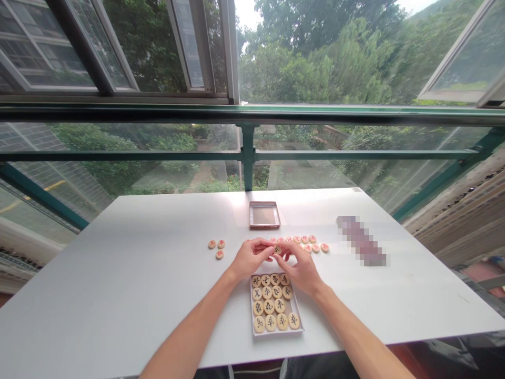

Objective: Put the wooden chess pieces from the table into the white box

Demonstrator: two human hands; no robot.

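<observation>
My left hand (252,256) and my right hand (299,261) meet above the far edge of a shallow white box. Between their fingertips is a round wooden xiangqi piece (277,250) with a black character, pinched from both sides. Below them, the box (276,332) holds rows of similar pieces with black characters, such as the corner piece (256,280). A gap (292,306) shows at the right end of its third row. Beyond my hands lie rows of red-marked pieces (304,239), partly hidden by my fingers.
Three red-marked pieces (220,254) lie apart on the left of the white table (158,284). An open, shallow lid or tray (264,215) rests behind my hands. A pixelated object (363,240) lies on the right. A green railing (248,158) and windows stand past the table.
</observation>
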